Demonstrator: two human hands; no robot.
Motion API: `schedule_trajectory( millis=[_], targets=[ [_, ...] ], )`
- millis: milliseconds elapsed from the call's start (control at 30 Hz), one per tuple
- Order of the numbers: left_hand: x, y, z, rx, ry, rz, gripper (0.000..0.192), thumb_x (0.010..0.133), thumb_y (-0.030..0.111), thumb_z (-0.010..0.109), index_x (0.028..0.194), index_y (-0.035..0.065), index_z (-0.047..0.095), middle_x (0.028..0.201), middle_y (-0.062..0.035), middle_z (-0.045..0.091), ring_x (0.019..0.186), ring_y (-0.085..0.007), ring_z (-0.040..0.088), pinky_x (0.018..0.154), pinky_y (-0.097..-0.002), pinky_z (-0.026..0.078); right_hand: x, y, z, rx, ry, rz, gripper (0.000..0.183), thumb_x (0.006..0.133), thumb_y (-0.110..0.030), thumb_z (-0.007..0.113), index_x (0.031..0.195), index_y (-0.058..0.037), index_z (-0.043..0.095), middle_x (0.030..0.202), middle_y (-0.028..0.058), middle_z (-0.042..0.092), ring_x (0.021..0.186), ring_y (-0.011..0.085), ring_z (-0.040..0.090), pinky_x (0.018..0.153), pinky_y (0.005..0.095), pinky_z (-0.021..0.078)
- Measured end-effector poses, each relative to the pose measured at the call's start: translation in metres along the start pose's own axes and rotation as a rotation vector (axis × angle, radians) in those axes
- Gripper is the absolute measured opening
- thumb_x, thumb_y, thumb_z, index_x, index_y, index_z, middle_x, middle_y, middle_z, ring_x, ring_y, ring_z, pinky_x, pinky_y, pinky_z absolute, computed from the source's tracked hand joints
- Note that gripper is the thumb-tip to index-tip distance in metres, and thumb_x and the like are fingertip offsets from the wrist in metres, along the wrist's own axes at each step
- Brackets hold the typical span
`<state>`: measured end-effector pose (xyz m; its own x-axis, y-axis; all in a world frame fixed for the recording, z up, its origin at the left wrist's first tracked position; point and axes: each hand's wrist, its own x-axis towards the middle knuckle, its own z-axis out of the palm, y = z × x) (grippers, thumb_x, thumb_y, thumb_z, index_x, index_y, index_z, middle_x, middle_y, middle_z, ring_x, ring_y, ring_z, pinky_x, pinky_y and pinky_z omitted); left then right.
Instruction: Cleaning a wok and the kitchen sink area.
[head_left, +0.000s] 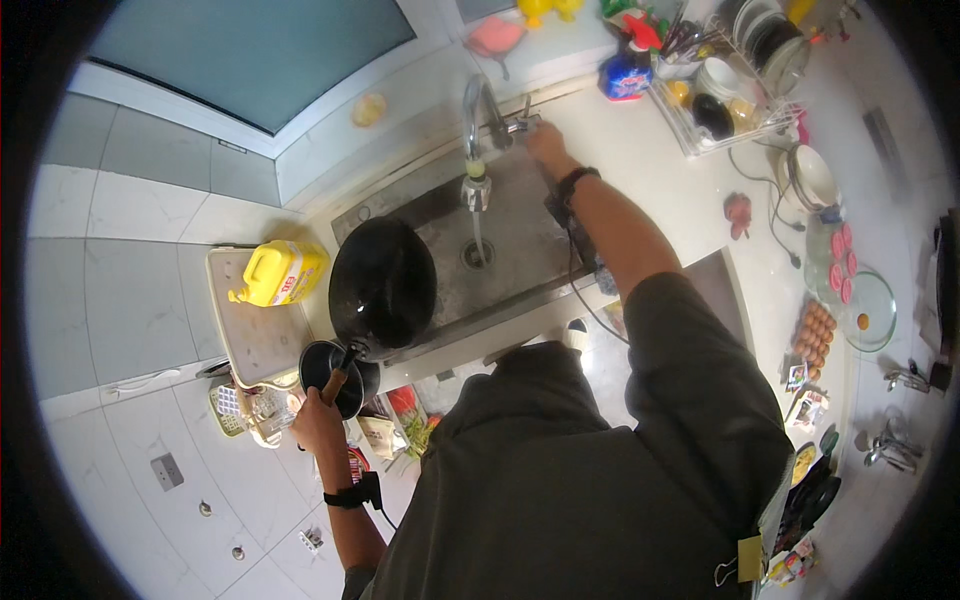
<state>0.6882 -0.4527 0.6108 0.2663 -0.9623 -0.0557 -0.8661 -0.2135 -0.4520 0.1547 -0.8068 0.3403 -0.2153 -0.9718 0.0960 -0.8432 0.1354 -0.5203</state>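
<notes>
My left hand (315, 421) grips the wooden handle (334, 385) of a dark wok (382, 289). The wok is tilted over the left end of the metal sink (517, 232), with a broad dark surface facing up. At the back of the sink, my right hand (551, 146) is closed at the side handle of a chrome faucet (472, 124). Its fingertips are partly hidden. A stream of water (477, 229) runs from the spout down to the drain (478, 255). Beneath the wok handle stands a black pot (318, 361).
A yellow jug with a pump (281, 274) stands on a tray (251, 337) left of the sink. Behind the counter's right part are a blue spray bottle (627, 75) and a dish rack (686, 139). Brown eggs (814, 339) and a glass bowl (874, 300) lie farther right. A cable (581, 296) hangs from my right wrist.
</notes>
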Motion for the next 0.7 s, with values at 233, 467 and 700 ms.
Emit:
schedule_trajectory(
  millis=[233, 467, 700],
  targets=[
    [-0.002, 0.003, -0.001, 0.0, 0.016, 0.005, 0.013, 0.087, 0.023, 0.065, 0.085, 0.0126, 0.057, 0.073, -0.0108, 0.069, 0.069, -0.0331, 0.07, 0.057, -0.0457, 0.052, 0.058, -0.015, -0.016, 0.74, -0.169, 0.204, 0.059, 0.089, -0.012, 0.057, 0.146, -0.0026, 0.048, 0.1, 0.0171, 0.072, 0.084, 0.0224, 0.068, 0.074, 0.033, 0.0536],
    [0.028, 0.017, -0.013, -0.053, 0.077, 0.076, 0.011, 0.086, 0.021, 0.065, 0.083, 0.0131, 0.058, 0.073, -0.011, 0.069, 0.067, -0.0335, 0.069, 0.056, -0.0462, 0.052, 0.024, 0.045, 0.017, 0.17, 0.16, 0.012, 0.028, 0.089, -0.028, 0.061, 0.096, -0.0023, 0.072, 0.097, 0.0187, 0.072, 0.094, 0.0335, 0.068, 0.087, 0.0444, 0.0534],
    [0.012, -0.016, 0.001, -0.139, 0.057, 0.02, 0.014, 0.083, 0.025, 0.068, 0.082, 0.0147, 0.059, 0.072, -0.0119, 0.068, 0.068, -0.0347, 0.069, 0.057, -0.0489, 0.051, -0.134, 0.006, 0.069, 0.12, -0.089, 0.022, 0.024, 0.087, -0.017, 0.059, 0.083, 0.0039, 0.069, 0.094, 0.0256, 0.069, 0.086, 0.0421, 0.067, 0.076, 0.0506, 0.0544]
  ],
)
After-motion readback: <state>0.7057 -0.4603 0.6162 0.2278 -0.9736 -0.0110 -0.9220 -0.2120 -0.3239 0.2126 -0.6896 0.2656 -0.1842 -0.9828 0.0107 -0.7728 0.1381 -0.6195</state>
